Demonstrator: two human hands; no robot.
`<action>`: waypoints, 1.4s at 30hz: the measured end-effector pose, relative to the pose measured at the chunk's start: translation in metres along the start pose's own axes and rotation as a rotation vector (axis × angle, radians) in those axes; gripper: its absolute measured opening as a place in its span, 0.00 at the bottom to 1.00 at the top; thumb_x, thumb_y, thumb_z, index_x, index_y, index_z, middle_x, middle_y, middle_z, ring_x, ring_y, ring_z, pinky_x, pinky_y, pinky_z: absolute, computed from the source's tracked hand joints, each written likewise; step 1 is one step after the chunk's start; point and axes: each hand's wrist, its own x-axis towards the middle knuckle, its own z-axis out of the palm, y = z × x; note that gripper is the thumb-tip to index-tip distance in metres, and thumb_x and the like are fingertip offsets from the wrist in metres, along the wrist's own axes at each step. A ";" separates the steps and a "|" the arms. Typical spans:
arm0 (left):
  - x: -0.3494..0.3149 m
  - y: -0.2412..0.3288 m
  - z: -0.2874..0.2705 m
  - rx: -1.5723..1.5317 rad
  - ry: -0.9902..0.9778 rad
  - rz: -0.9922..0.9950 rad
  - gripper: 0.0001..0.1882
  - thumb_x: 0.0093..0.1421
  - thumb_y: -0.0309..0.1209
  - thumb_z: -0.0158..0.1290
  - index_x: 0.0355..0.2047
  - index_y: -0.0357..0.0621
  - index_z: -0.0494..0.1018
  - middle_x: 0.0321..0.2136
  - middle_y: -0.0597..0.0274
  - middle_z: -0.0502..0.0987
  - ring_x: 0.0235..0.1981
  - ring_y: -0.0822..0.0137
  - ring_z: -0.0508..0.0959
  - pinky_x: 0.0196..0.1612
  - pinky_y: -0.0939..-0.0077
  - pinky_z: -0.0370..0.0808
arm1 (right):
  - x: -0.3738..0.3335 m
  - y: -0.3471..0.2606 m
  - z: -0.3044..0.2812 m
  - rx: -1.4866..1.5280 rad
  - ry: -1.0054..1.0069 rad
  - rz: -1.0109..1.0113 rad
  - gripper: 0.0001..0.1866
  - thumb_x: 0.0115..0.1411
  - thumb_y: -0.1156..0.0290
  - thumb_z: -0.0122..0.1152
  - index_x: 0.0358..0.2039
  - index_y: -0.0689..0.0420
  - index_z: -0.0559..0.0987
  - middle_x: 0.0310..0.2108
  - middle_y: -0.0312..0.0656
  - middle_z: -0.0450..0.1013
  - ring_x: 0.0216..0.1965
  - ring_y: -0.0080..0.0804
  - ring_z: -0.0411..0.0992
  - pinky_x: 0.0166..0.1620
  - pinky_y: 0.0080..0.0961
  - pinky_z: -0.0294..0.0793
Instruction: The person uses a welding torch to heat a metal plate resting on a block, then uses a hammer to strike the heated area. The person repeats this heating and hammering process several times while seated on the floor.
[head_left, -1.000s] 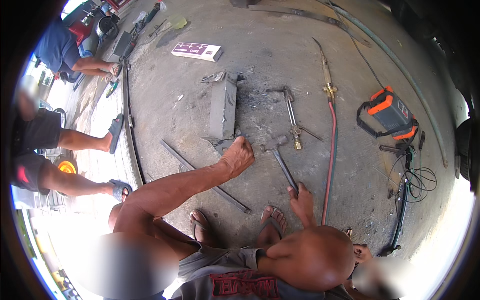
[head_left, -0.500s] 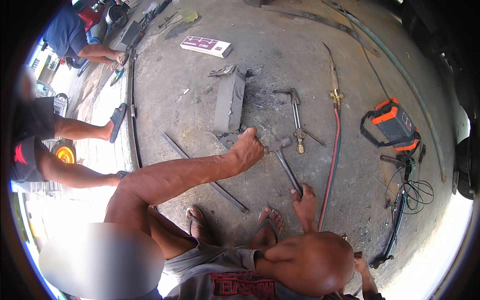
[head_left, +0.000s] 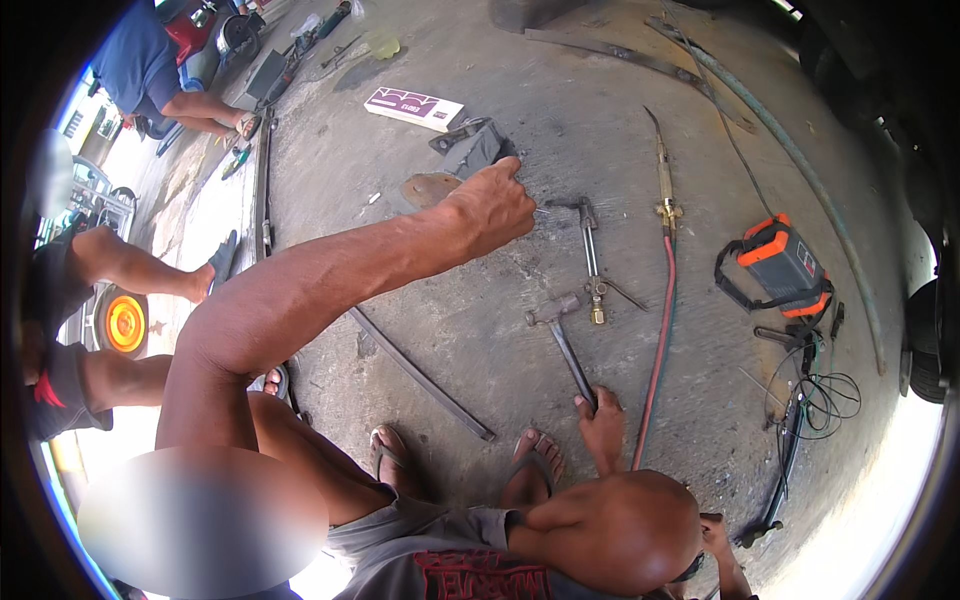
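Firstly, one left hand (head_left: 490, 203), extended: elbow bent out to the side, forearm running diagonally forward across the body, back of the hand upward, fingers curled closed on a grey rectangular steel section (head_left: 468, 155), fingertips hidden. Said steel section: on the far side of the work area, tilted, plates at its ends, a rusty one (head_left: 428, 189) showing beside the wrist. One right hand (head_left: 602, 418), held low and close to the body, fingers wrapped around the handle of a hammer (head_left: 572, 352), head pointing away from the person. One cutting torch attachment (head_left: 592, 255) with brass nut, lying just beyond the hammer head. One brass gas torch (head_left: 665, 190), slender tip, on red and green hoses (head_left: 656, 370), to the right. One flat metal bar (head_left: 425, 376), lying aslant below the left forearm. One white-and-purple carton (head_left: 414, 109), just beyond the steel section. One orange-and-black machine with strap (head_left: 785, 264), far right, tangled cables (head_left: 826, 392) near it. All on concrete floor (head_left: 400, 270).
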 end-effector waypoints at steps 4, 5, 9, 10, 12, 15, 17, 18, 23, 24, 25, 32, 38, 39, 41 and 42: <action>0.004 -0.005 -0.006 0.164 0.036 0.050 0.04 0.65 0.37 0.63 0.39 0.59 0.86 0.34 0.76 0.86 0.34 0.73 0.82 0.50 0.72 0.67 | -0.002 0.010 0.005 0.015 0.007 0.006 0.20 0.64 0.63 0.70 0.50 0.63 0.81 0.43 0.59 0.79 0.45 0.63 0.78 0.48 0.52 0.77; 0.004 -0.005 -0.003 0.204 0.069 0.049 0.05 0.65 0.38 0.62 0.39 0.59 0.86 0.35 0.77 0.86 0.35 0.73 0.83 0.51 0.72 0.67 | -0.002 0.010 0.004 0.013 0.004 0.008 0.20 0.64 0.63 0.69 0.50 0.63 0.80 0.44 0.59 0.79 0.45 0.63 0.78 0.48 0.51 0.77; 0.007 -0.009 0.015 0.354 0.170 -0.032 0.07 0.65 0.37 0.61 0.43 0.61 0.86 0.47 0.73 0.86 0.41 0.73 0.84 0.52 0.73 0.68 | -0.001 -0.001 -0.004 0.036 -0.027 0.031 0.21 0.64 0.62 0.69 0.51 0.63 0.80 0.44 0.60 0.79 0.46 0.64 0.78 0.49 0.51 0.77; 0.007 -0.013 0.020 0.359 0.176 -0.057 0.09 0.65 0.35 0.61 0.44 0.59 0.86 0.50 0.70 0.85 0.43 0.73 0.84 0.52 0.73 0.69 | -0.002 -0.003 -0.007 0.053 -0.038 0.039 0.21 0.64 0.62 0.69 0.52 0.63 0.80 0.44 0.60 0.78 0.45 0.64 0.78 0.49 0.51 0.77; 0.007 -0.027 0.032 0.348 0.228 -0.100 0.11 0.65 0.32 0.60 0.47 0.55 0.86 0.56 0.64 0.83 0.46 0.71 0.84 0.55 0.72 0.72 | -0.003 0.009 0.000 0.028 0.001 0.023 0.21 0.64 0.63 0.69 0.52 0.63 0.79 0.44 0.60 0.78 0.45 0.64 0.78 0.49 0.52 0.77; -0.005 -0.064 0.052 0.281 0.308 -0.098 0.14 0.64 0.27 0.59 0.50 0.46 0.85 0.62 0.56 0.79 0.53 0.65 0.83 0.61 0.67 0.76 | -0.002 0.003 0.004 0.040 -0.020 0.033 0.20 0.65 0.64 0.69 0.52 0.62 0.79 0.44 0.61 0.78 0.45 0.65 0.78 0.48 0.53 0.77; -0.009 -0.077 0.052 0.198 0.366 -0.011 0.16 0.63 0.24 0.58 0.51 0.41 0.84 0.64 0.53 0.77 0.58 0.61 0.82 0.66 0.65 0.76 | -0.002 0.005 0.002 0.053 -0.030 0.044 0.20 0.65 0.64 0.69 0.52 0.62 0.79 0.44 0.61 0.78 0.45 0.66 0.78 0.47 0.54 0.77; -0.009 -0.078 0.059 0.190 0.344 -0.005 0.17 0.63 0.24 0.58 0.52 0.39 0.82 0.65 0.51 0.76 0.55 0.60 0.83 0.64 0.66 0.78 | -0.001 0.007 0.003 0.065 -0.027 0.037 0.20 0.65 0.64 0.68 0.52 0.63 0.79 0.44 0.61 0.78 0.45 0.66 0.78 0.47 0.54 0.77; -0.017 -0.065 0.072 0.139 0.299 -0.006 0.19 0.65 0.23 0.56 0.56 0.34 0.79 0.67 0.43 0.72 0.52 0.61 0.85 0.57 0.71 0.83 | -0.002 0.007 0.005 0.095 -0.021 0.040 0.19 0.65 0.64 0.68 0.51 0.63 0.79 0.43 0.61 0.78 0.45 0.67 0.78 0.46 0.55 0.78; -0.023 -0.063 0.074 0.111 0.316 -0.039 0.19 0.65 0.23 0.56 0.56 0.34 0.80 0.66 0.43 0.72 0.53 0.61 0.84 0.57 0.71 0.83 | -0.001 0.008 0.008 0.095 -0.020 0.027 0.19 0.65 0.64 0.68 0.50 0.63 0.79 0.43 0.61 0.78 0.45 0.66 0.78 0.46 0.54 0.78; -0.022 -0.062 0.076 0.107 0.318 -0.046 0.17 0.63 0.22 0.56 0.52 0.36 0.82 0.66 0.45 0.74 0.57 0.60 0.82 0.58 0.71 0.83 | -0.001 0.009 0.007 0.092 -0.015 0.023 0.18 0.65 0.63 0.68 0.50 0.63 0.80 0.43 0.60 0.78 0.44 0.66 0.78 0.46 0.54 0.78; -0.018 -0.051 0.066 0.134 0.309 0.046 0.17 0.59 0.20 0.57 0.49 0.39 0.83 0.62 0.49 0.78 0.64 0.58 0.78 0.59 0.71 0.83 | 0.005 0.000 -0.014 -0.055 0.040 -0.078 0.19 0.65 0.63 0.68 0.50 0.63 0.81 0.42 0.58 0.79 0.47 0.62 0.78 0.49 0.50 0.78; -0.022 -0.042 0.079 0.046 0.171 -0.081 0.18 0.65 0.23 0.56 0.55 0.45 0.81 0.69 0.61 0.71 0.73 0.59 0.66 0.72 0.66 0.72 | 0.124 0.004 -0.068 0.005 0.168 0.012 0.22 0.65 0.62 0.68 0.53 0.64 0.80 0.46 0.58 0.78 0.52 0.61 0.76 0.53 0.50 0.77; -0.023 -0.042 0.079 0.028 0.144 -0.084 0.18 0.66 0.24 0.55 0.56 0.47 0.81 0.70 0.62 0.70 0.74 0.58 0.65 0.73 0.64 0.71 | 0.150 0.003 -0.074 -0.052 0.224 0.040 0.24 0.65 0.62 0.69 0.55 0.66 0.78 0.49 0.59 0.77 0.54 0.61 0.75 0.54 0.51 0.77; -0.030 -0.040 0.075 0.014 0.099 -0.081 0.18 0.68 0.28 0.54 0.57 0.50 0.80 0.73 0.66 0.66 0.76 0.57 0.61 0.74 0.61 0.69 | 0.209 0.011 -0.078 -0.183 0.349 0.012 0.30 0.64 0.61 0.70 0.60 0.68 0.74 0.54 0.61 0.74 0.57 0.61 0.73 0.57 0.52 0.76; -0.030 -0.040 0.071 0.009 0.087 -0.078 0.18 0.69 0.29 0.54 0.58 0.52 0.80 0.74 0.68 0.64 0.76 0.56 0.59 0.75 0.60 0.68 | 0.237 0.025 -0.078 -0.265 0.434 -0.036 0.34 0.64 0.59 0.70 0.62 0.69 0.71 0.57 0.63 0.73 0.58 0.61 0.73 0.58 0.52 0.76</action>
